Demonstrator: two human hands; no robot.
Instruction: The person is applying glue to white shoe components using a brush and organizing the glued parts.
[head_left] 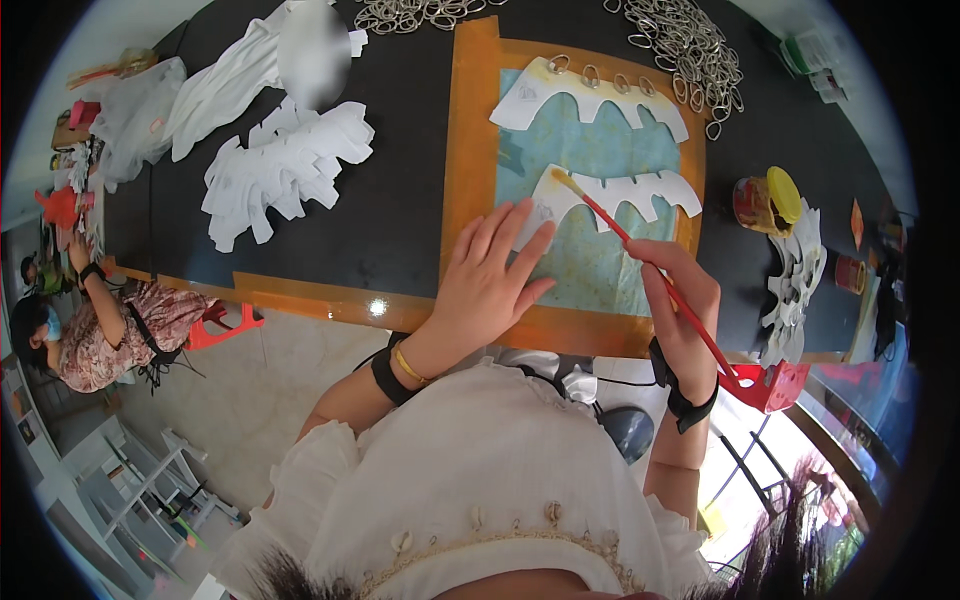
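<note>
My right hand [680,305] is closed around a red-handled paintbrush [606,218], whose bristle tip rests on the left end of a white scalloped cut-out piece [645,191]. Yellowish liquid shows where the bristles touch. My left hand [490,268] lies flat with fingers spread, its fingertips on or beside the piece's lower left end. Under both is a blue-green sheet [590,268] framed by brown tape. Farther up the sheet lies a second white piece [545,95], with yellowish stain and several metal rings [591,76] along its upper edge.
Metal rings [690,50] are heaped at the far right. An open jar [752,205] with a yellow lid [783,195] stands right, beside stacked cut pieces [796,290]. More white pieces [285,170] and white cloth [225,80] lie left. Another person [110,335] sits at the far left.
</note>
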